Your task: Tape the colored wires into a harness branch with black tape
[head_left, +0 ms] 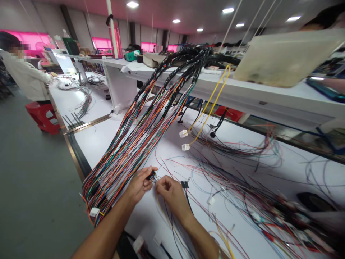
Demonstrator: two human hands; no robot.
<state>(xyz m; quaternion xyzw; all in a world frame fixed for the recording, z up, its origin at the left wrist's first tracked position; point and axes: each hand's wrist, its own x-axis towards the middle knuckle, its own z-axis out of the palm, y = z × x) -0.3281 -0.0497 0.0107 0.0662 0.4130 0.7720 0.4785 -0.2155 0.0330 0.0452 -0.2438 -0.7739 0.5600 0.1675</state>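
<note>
Between the fingers of my left hand [140, 184] is a small black connector [151, 175], gripped at the thumb and fingertips. My right hand [169, 192] is pinched close beside it, on thin wire ends that run into the connector's near side. Several wires trail down from there over the white tabletop. Left of my hands hangs a thick bundle of coloured wires [134, 136], draped from the shelf down to the table's left edge. Just right of my right hand lies another black connector [184, 184].
Two white connectors [185, 146] hang on yellow wires from the shelf [229, 86]. Loose wires [242, 187] spread over the table's right side. A translucent bin [285, 57] stands on the shelf. At far left a person [27, 75] works near a red stool [43, 117].
</note>
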